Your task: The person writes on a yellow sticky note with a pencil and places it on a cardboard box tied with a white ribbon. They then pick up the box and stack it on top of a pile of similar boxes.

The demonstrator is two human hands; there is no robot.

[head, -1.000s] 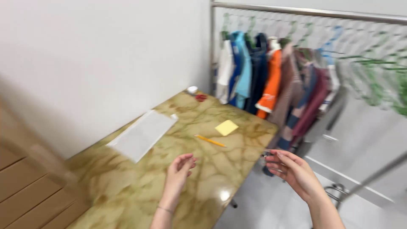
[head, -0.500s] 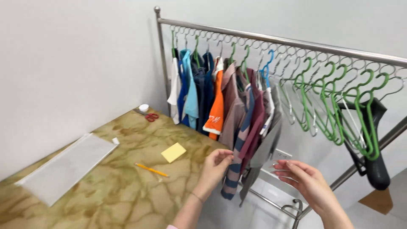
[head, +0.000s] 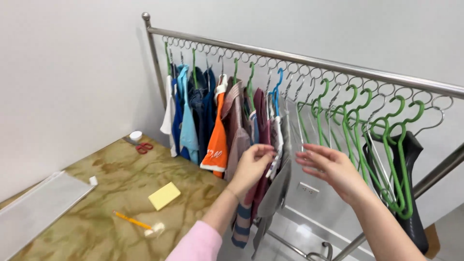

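No packages, signs or screens; only a small white tag among the hanging clothes.

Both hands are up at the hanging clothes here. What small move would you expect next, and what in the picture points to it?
Probably the right hand closes in on the grey garment to steady it. The left hand already touches the clothes at the end of the row, its fingers curled on a garment edge, while the right hand hovers open just beside them, apart from the fabric. The green hangers to the right hang bare.

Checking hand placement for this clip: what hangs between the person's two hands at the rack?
In the head view, a grey garment hangs between the left hand and the right hand; the left fingers touch the neighbouring clothes.
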